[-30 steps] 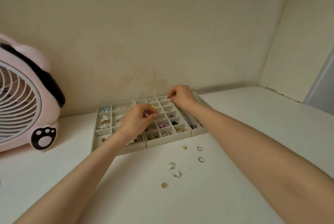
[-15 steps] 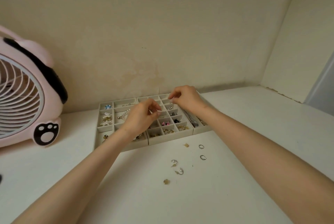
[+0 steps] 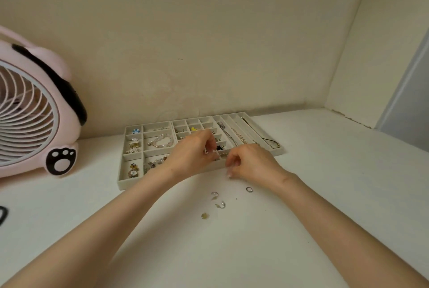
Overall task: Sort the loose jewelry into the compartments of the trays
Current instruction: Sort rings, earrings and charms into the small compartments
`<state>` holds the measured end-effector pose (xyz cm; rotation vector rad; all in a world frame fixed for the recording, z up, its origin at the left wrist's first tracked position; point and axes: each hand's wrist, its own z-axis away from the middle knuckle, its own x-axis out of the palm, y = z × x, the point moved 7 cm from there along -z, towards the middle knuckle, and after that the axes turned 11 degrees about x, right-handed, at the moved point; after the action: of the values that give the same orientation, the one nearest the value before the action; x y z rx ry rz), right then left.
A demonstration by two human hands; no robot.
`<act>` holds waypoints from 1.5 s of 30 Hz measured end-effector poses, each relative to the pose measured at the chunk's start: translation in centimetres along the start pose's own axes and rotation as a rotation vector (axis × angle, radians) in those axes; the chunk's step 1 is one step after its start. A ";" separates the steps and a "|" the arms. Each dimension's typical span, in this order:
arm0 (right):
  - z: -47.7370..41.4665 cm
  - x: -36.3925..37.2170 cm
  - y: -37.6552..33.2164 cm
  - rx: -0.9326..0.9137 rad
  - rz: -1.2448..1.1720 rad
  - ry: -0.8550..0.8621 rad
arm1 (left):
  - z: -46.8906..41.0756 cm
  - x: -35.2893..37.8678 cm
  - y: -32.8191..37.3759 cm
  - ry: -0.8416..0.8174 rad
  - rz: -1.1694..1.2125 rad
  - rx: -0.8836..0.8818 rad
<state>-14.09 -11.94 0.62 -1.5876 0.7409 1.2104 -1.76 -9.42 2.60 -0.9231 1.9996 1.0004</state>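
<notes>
**Sorting Nears Its End on a White Tabletop**

A white tabletop (image 3: 325, 194) set against a cream wall serves as the workbench. A pink fan (image 3: 34, 106) stands idle at far left, well clear of the job. The trays (image 3: 121, 171) sit side by side against the wall, most compartments already holding jewelry. This keeps each kind apart and within easy reach.

The left hand (image 3: 192, 155) hovers over the middle tray, fingers curled, thumb and forefinger pinching what looks like a small pale piece (image 3: 214, 151), probably poised to drop it into a cell. In front of the trays lie the remaining loose jewelry (image 3: 218, 201): two hooks, a gold bit and a ring.

The right hand (image 3: 250, 164) curls its fingertips down to the tabletop just before the trays. Whether it grips anything cannot be told.
</notes>
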 end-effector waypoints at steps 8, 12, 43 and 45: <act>0.6 0.9 0.5 0.036 -0.037 0.019 | 3.5 0.5 1.7 -0.300 0.149 -0.036; 0.8 0.8 0.6 0.046 -0.108 0.037 | 6.0 1.4 3.0 -0.535 0.228 -0.001; -7.1 -2.3 -0.7 0.002 -0.520 0.172 | 3.8 1.7 0.7 -0.109 0.387 -0.038; -9.8 -2.7 -1.2 0.029 -0.514 0.203 | 3.8 1.6 0.4 -0.079 0.403 -0.048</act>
<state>-10.45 -20.92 3.87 -1.7529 0.4294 0.6697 -1.84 -6.46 -0.26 -0.5013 2.1474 1.2857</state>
